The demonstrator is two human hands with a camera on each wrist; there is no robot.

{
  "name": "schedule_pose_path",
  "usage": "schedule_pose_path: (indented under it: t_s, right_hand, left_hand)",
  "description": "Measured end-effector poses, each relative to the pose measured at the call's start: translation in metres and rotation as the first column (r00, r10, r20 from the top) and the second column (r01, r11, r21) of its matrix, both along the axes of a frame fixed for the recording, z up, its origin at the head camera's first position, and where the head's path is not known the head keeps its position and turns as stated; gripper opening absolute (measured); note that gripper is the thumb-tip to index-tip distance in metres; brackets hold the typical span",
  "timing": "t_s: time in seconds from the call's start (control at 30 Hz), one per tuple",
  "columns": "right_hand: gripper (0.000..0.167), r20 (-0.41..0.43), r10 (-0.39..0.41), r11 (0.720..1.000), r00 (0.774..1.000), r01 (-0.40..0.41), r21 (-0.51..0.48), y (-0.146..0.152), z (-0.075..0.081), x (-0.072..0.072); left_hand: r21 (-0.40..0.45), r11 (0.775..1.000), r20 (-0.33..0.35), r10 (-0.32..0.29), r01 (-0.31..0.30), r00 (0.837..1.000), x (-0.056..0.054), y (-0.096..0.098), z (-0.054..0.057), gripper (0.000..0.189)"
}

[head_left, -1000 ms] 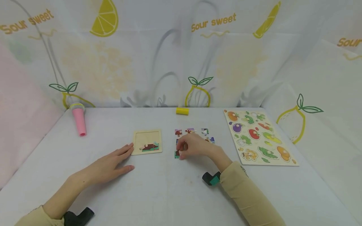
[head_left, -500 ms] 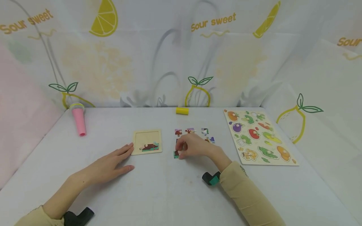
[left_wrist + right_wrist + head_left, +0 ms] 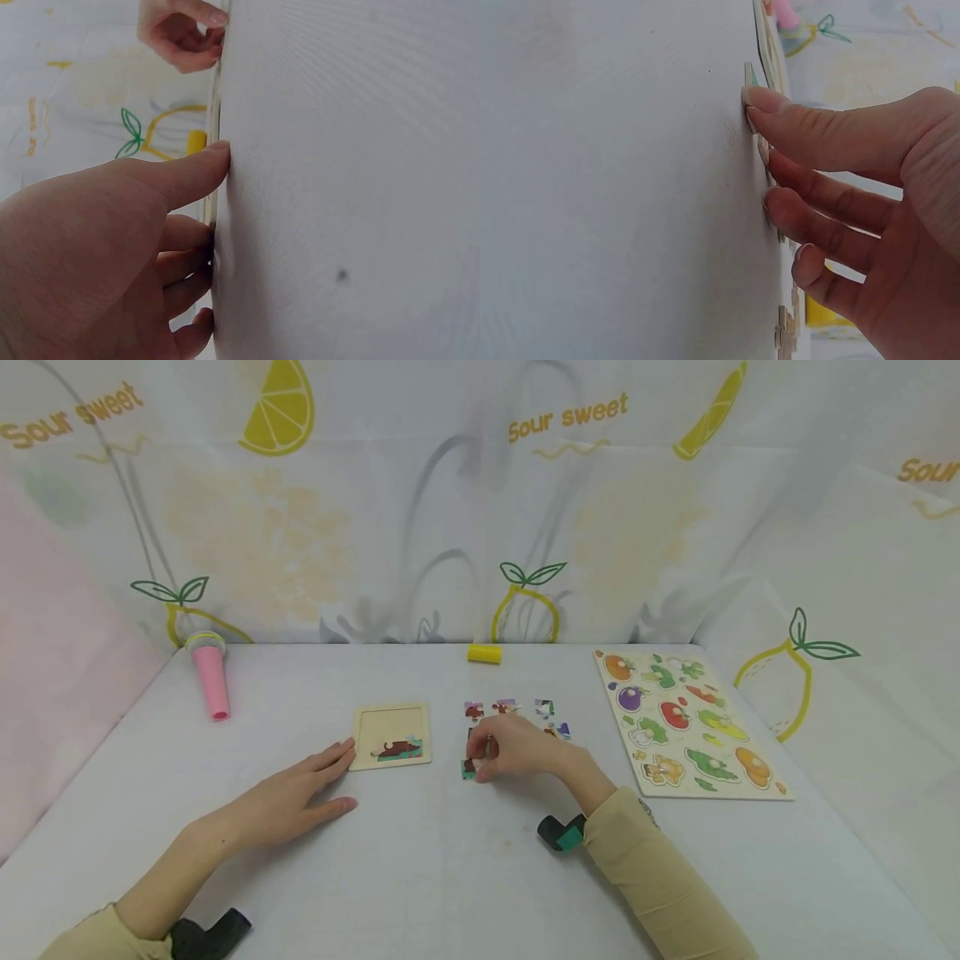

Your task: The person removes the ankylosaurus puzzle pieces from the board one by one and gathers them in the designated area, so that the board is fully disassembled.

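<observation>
My right hand (image 3: 517, 747) pinches a green and brown jigsaw piece (image 3: 468, 768) by thumb and fingertips, at the near left corner of a group of loose pieces. In the right wrist view that piece (image 3: 748, 79) stands slightly tilted under the thumb. The hand covers part of the group; other jigsaw pieces (image 3: 543, 707) show behind it. To the left lies a square wooden puzzle tray (image 3: 390, 721), with joined pieces (image 3: 401, 749) along its lower right showing a brown animal. My left hand (image 3: 288, 797) lies with fingers extended, fingertips touching the tray's left edge.
A pink toy microphone (image 3: 209, 681) lies at the back left. A yellow cylinder (image 3: 483, 654) rests at the back middle. On the right is a vegetable peg board (image 3: 693, 727). A printed cloth (image 3: 360, 527) hangs behind the white table (image 3: 420, 877).
The pinched jigsaw piece has shifted very slightly left with my right hand's fingertips. My left hand and the tray have kept their places.
</observation>
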State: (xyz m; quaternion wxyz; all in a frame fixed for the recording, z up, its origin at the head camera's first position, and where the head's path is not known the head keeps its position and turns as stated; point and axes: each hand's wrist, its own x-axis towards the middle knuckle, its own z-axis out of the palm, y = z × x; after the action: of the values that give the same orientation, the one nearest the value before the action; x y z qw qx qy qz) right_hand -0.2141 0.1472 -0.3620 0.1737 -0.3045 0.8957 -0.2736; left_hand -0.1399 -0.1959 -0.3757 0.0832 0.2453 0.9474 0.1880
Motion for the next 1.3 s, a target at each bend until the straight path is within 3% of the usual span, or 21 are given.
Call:
schedule_pose_path:
  t_s: [0.37, 0.6, 0.83, 1.03, 1.3]
  right_hand:
    - [0.017, -0.053, 0.001, 0.998, 0.999, -0.004, -0.063, -0.001, 0.0, -0.004]
    - [0.02, -0.13, -0.01, 0.99, 0.992, -0.008, -0.14, -0.037, 0.008, -0.007]
    - [0.031, -0.077, 0.014, 1.0, 0.997, -0.015, -0.02, -0.094, 0.01, -0.013]
    - [0.027, -0.211, 0.037, 0.996, 0.977, -0.019, 0.088, -0.112, -0.001, -0.008]
    - [0.014, -0.264, 0.039, 0.996, 0.964, -0.017, 0.086, -0.115, -0.01, -0.006]
  left_hand:
    - [0.002, 1.0, 0.021, 0.008, -0.008, 1.0, -0.001, -0.001, -0.002, 0.084]
    - [-0.008, 1.0, 0.021, 0.002, -0.002, 1.0, -0.002, -0.002, -0.003, 0.085]
    - [0.001, 1.0, 0.017, 0.002, -0.002, 1.0, -0.002, -0.001, -0.002, 0.084]
    - [0.004, 1.0, 0.034, 0.024, -0.024, 0.999, -0.001, 0.002, -0.005, 0.084]
    - [0.08, 0.994, -0.063, 0.086, -0.081, 0.994, 0.012, 0.007, -0.017, 0.075]
